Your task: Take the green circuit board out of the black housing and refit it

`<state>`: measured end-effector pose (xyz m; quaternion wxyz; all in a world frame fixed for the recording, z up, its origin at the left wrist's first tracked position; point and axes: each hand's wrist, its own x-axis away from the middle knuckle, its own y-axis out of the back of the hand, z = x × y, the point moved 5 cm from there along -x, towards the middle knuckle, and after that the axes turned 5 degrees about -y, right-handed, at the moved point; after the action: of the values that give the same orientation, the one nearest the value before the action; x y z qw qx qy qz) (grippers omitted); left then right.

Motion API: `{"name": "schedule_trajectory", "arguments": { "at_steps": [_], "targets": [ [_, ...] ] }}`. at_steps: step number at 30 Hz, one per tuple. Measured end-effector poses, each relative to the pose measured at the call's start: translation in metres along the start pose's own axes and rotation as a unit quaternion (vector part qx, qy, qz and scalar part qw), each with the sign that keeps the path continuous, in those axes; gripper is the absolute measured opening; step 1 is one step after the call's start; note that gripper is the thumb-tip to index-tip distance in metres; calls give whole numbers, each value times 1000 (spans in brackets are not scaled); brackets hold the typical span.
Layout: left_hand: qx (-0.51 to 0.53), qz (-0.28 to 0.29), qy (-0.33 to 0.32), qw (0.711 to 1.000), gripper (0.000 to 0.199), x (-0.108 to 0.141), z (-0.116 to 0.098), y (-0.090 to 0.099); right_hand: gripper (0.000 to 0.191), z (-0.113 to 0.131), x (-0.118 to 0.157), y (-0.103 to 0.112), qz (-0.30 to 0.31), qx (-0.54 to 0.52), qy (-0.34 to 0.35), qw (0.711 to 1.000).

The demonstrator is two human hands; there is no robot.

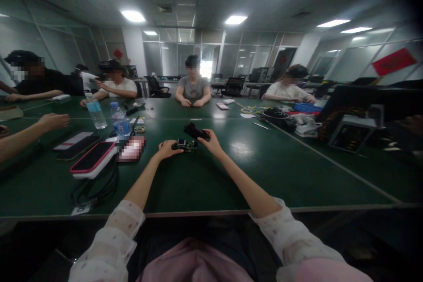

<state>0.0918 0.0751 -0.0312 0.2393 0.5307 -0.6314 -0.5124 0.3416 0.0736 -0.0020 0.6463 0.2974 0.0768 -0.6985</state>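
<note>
Over the middle of the green table, my left hand (169, 149) is closed on the left end of a small green circuit board (187, 145) with dark square parts on it. My right hand (211, 141) grips the right end of a black casing (195, 132), which is tilted and held just above and behind the board. Whether the casing and the board touch is too small to tell.
Left on the green table (264, 176) are a pink-edged phone (94, 157) on a white block, cables (99, 189), a pink item (132, 149) and two bottles (95, 112) (120, 121). A person's arm (29, 134) reaches in from the left. Clutter (280, 116) lies right.
</note>
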Motion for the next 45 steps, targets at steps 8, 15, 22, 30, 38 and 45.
{"name": "schedule_trajectory", "arguments": {
  "at_steps": [8, 15, 22, 30, 38, 45],
  "targets": [
    [-8, 8, -17, 1000, 60, 0, -4, 5, 46, -24, 4, 21, -69, 188, -53, 978],
    [-8, 8, -8, 1000, 59, 2, -7, 7, 49, -33, 8, 19, -42, 222, -71, 971],
    [-4, 7, -7, 1000, 61, 1, -3, 5, 54, -31, 5, 23, -49, 213, -52, 975],
    [3, 10, -1, 1000, 62, -1, 1, 2, 49, -29, 4, 19, -34, 210, -64, 975],
    [-9, 7, 1, 1000, 61, 0, -1, 3, 50, 12, 4, 2, 10, 76, 48, 996],
    [-11, 2, 15, 1000, 64, 2, 0, 2, 52, 23, 17, -17, 91, 102, 85, 987]
  ]
}}
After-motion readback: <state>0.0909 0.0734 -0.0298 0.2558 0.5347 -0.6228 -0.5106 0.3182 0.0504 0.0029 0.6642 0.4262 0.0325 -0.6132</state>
